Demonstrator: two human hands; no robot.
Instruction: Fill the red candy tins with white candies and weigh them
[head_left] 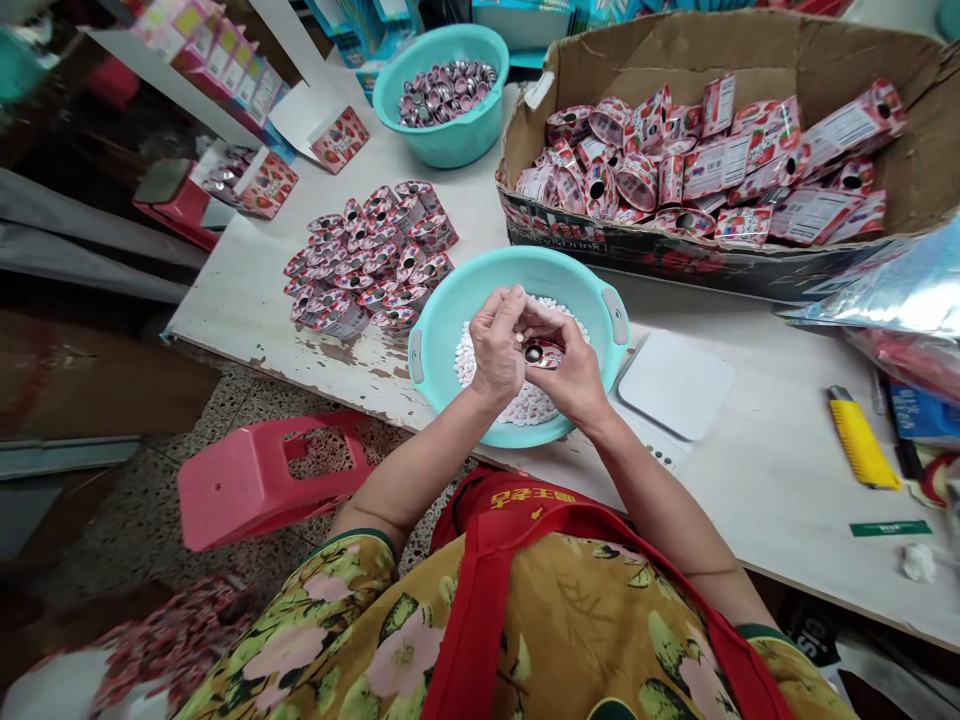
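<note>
Both hands are over a turquoise basin that holds many small white candies. My right hand grips a small strawberry-printed candy box with its round dark hole facing up. Against the box's opening, my left hand is cupped with its fingers drawn together. A few white candies show at its palm, beside the hole; the rest of what it holds is hidden.
Left of the basin, many similar boxes stand grouped. A cardboard carton of more boxes sits behind right. A turquoise bowl of caps is at the back. Right are a white scale and a yellow cutter. A pink stool stands below left.
</note>
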